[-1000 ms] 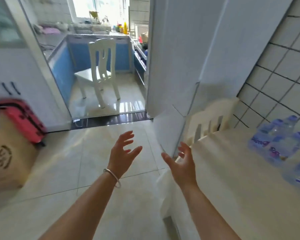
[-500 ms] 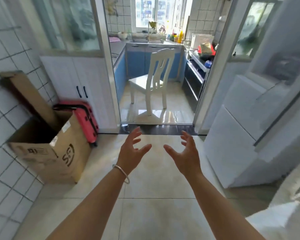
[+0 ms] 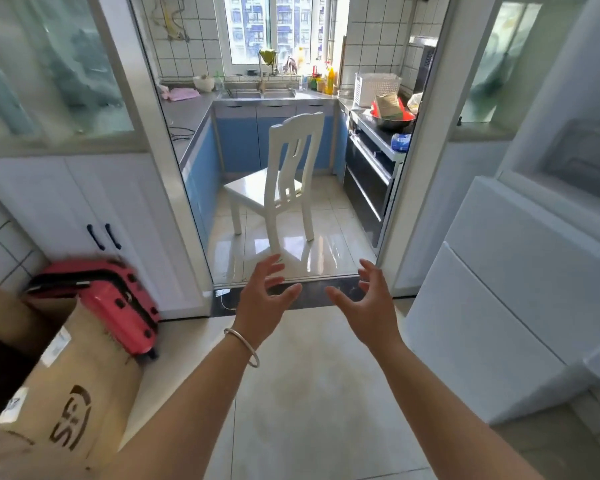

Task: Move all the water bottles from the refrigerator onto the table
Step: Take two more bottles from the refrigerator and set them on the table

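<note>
My left hand (image 3: 262, 299) and my right hand (image 3: 368, 304) are held out in front of me over the tiled floor, fingers spread and loosely bent, holding nothing. A silver bangle sits on my left wrist. The white refrigerator (image 3: 520, 271) stands at the right, its doors closed, about an arm's length right of my right hand. No water bottle and no table is in view.
A kitchen doorway lies straight ahead with a white chair (image 3: 281, 181) inside it. A cardboard box (image 3: 66, 386) and a red suitcase (image 3: 118, 299) stand at the left by a white cabinet (image 3: 66, 209). A dark oven unit (image 3: 368, 188) lines the kitchen's right side.
The view has swung left, away from the table with its bottles, to face the doorway and refrigerator, and has come closer. Both hands stay raised and empty.
</note>
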Demonstrator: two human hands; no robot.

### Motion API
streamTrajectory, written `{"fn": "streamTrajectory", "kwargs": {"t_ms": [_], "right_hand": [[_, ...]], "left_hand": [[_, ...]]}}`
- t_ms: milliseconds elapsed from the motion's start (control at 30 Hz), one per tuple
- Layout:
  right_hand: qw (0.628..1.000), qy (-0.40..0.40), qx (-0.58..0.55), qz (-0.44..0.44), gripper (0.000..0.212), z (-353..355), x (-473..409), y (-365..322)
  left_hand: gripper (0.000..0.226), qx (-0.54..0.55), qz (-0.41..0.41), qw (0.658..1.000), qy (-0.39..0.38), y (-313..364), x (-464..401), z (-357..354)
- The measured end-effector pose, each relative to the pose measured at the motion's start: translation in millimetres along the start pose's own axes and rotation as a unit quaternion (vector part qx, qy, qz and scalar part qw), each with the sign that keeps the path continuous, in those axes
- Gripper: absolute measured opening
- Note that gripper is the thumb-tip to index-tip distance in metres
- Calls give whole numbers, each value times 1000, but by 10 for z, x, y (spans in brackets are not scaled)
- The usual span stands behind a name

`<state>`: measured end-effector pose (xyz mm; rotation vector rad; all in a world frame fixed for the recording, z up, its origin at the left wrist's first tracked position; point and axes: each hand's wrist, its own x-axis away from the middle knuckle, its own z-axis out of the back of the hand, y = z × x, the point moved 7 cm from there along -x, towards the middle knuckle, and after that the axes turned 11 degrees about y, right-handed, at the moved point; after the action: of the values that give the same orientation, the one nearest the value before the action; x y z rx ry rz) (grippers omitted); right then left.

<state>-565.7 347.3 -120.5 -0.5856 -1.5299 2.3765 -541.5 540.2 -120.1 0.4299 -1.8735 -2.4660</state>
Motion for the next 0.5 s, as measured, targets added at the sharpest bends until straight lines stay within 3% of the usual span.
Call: {"fn": "streamTrajectory", "kwargs": {"t_ms": [100,300,500], "right_hand": [[1000,3,0,-4,75,-33,-827,19],[996,85,-2,7,78,178,-2300,-96],[983,181,17,-32,71,739,-3297,210]], "left_hand": [[60,1,0,1000,-1,117,-660,-465],[60,-22,-79,996,-34,581,-1925,-1479],[57,39,-45,988,-142,557,-2702,-2727]]}}
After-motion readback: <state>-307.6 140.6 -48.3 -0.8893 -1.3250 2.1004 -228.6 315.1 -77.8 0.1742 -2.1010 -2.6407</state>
